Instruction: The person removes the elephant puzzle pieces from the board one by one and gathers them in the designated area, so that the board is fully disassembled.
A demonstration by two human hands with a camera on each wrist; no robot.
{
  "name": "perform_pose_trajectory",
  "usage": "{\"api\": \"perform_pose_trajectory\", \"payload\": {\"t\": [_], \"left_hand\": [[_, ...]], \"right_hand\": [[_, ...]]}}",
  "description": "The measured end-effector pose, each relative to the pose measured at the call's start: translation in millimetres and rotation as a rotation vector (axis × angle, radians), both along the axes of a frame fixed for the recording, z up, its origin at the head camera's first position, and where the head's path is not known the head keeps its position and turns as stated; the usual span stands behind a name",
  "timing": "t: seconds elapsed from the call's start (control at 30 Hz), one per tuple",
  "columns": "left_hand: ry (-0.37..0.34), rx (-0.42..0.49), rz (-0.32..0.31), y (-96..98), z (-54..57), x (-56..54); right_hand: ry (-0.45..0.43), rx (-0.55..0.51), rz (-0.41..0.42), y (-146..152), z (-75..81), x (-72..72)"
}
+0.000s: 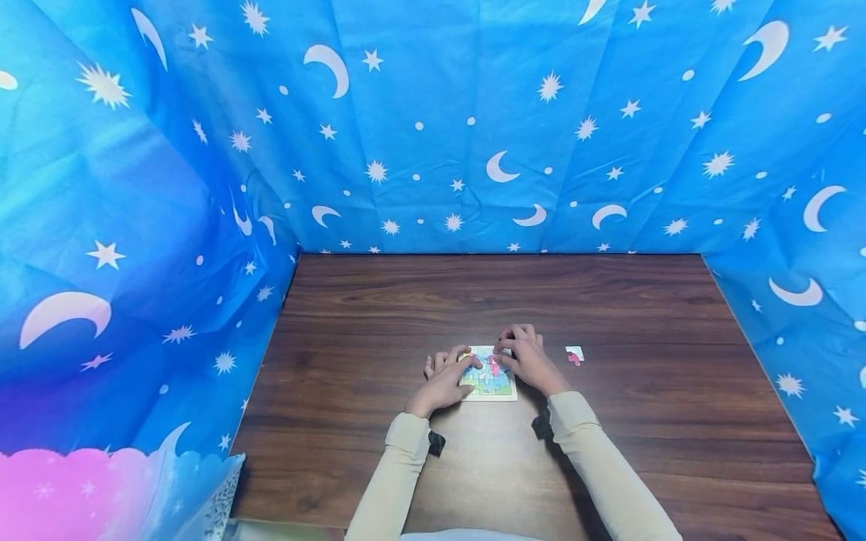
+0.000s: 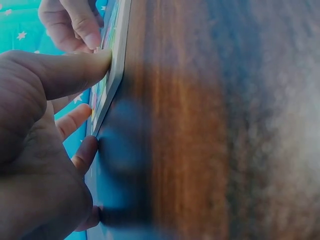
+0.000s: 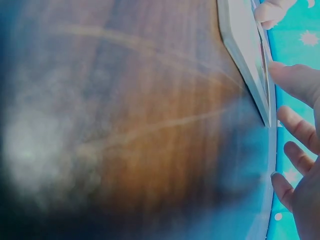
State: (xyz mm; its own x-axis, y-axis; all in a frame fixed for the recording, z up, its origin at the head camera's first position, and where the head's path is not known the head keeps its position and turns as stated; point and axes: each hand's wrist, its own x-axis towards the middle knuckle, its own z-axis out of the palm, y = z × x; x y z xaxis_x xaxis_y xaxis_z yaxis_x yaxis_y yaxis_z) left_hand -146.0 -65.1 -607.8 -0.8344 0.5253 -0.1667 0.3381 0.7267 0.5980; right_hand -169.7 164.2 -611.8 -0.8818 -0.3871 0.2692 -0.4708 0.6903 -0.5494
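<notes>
A small jigsaw puzzle board (image 1: 502,392) with a pale frame and a colourful picture lies flat on the table. My left hand (image 1: 443,385) rests over its left side, thumb (image 2: 85,70) on the top face near the edge. Its other fingers spread along the board's corner and the table beside it. My right hand (image 1: 529,359) reaches over the upper right part, thumb tip (image 3: 280,72) down on the board next to a pink and red patch of the picture. Its remaining fingers are loosely bent. Both hands cover parts of the picture.
A loose puzzle piece (image 1: 574,355), white and red, lies on the table to the right of the board. The dark wooden table (image 1: 365,300) meets blue cloth walls (image 1: 433,150) with moons and stars at the back and sides. Black wrist bands (image 1: 436,443) hang below the sleeves.
</notes>
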Motion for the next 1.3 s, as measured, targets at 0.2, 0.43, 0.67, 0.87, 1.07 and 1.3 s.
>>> {"api": "perform_pose_trajectory", "payload": {"t": [0.2,0.43,0.67,0.87,1.07,1.3], "left_hand": [[0.003,-0.011,0.002,1.3,1.4,-0.1],[0.008,0.002,0.006,1.6,2.5,-0.1],[0.019,0.015,0.005,0.7,-4.5,-0.6],[0.011,0.034,0.005,0.5,-3.1,0.4],[0.011,0.078,0.017,0.6,-4.1,-0.3],[0.033,0.089,0.018,0.0,-5.0,-0.1]], "right_hand": [[-0.036,0.021,-0.002,2,4.7,-0.4],[0.007,-0.050,0.001,6,6.7,0.1],[0.019,-0.100,-0.050,22,7.4,3.0],[0.017,-0.138,-0.097,43,7.2,6.1],[0.015,-0.121,-0.149,65,6.9,8.8],[-0.003,-0.113,-0.211,89,1.7,14.2]]}}
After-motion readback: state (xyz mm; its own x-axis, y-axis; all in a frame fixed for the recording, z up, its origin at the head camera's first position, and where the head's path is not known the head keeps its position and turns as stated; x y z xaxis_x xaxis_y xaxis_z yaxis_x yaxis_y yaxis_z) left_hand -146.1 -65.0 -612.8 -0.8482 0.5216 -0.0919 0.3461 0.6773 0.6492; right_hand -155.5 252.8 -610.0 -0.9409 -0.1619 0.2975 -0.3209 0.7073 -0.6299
